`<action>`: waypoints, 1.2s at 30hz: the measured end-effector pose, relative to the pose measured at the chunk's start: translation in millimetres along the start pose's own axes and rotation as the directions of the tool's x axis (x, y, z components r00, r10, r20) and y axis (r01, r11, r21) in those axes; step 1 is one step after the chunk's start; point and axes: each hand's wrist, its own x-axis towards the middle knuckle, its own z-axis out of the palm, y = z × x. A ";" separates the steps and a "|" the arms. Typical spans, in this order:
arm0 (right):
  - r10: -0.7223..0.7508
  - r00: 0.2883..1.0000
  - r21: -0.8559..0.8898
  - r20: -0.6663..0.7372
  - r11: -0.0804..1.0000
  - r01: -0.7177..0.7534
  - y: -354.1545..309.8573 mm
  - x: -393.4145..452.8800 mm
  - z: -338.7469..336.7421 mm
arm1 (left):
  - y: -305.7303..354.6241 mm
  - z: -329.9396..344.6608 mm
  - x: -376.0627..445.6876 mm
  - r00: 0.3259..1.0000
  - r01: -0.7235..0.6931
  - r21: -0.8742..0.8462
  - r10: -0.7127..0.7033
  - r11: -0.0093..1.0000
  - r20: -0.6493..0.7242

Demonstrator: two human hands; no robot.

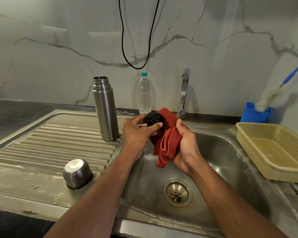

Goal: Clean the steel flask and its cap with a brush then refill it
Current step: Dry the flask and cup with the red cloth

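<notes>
The steel flask [105, 109] stands upright and uncapped on the ribbed drainboard [46, 145], left of the basin. Its steel cup-cap [77, 173] sits upside down near the drainboard's front. Over the basin, my left hand [138, 133] grips the black inner stopper [152, 119] with thumb and fingers. My right hand [186, 148] holds a folded red cloth [167, 140] that lies against the stopper. The bottle brush [269, 98], blue-handled with a white fluffy head, leans in a blue holder [255, 115] at the right.
A clear plastic water bottle [144, 94] stands at the back wall, next to the tap [184, 93]. The sink basin [222, 152] has its drain [177, 194] below my hands. A beige plastic basket [275, 152] sits on the right. A black cable [136, 48] hangs above.
</notes>
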 end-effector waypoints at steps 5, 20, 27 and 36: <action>-0.024 1.000 -0.008 -0.017 1.000 0.024 -2.3 -2.8 2.0 | 1.2 -2.3 2.9 0.994 -0.044 0.049 0.039 0.998 0.100; -0.200 0.978 -0.162 -0.065 0.969 0.188 -7.9 1.6 -0.2 | 5.0 -1.3 -7.5 0.940 -0.243 0.138 0.199 0.960 0.276; -0.028 0.998 0.027 -0.061 0.999 0.030 -13.8 -1.2 3.8 | 8.2 4.5 -12.7 0.905 -0.411 0.270 0.354 0.870 0.238; 0.027 0.999 -0.157 -0.029 0.987 -0.031 -3.8 -9.4 9.5 | 2.7 -9.4 7.5 0.947 -0.278 0.484 0.322 0.830 -0.010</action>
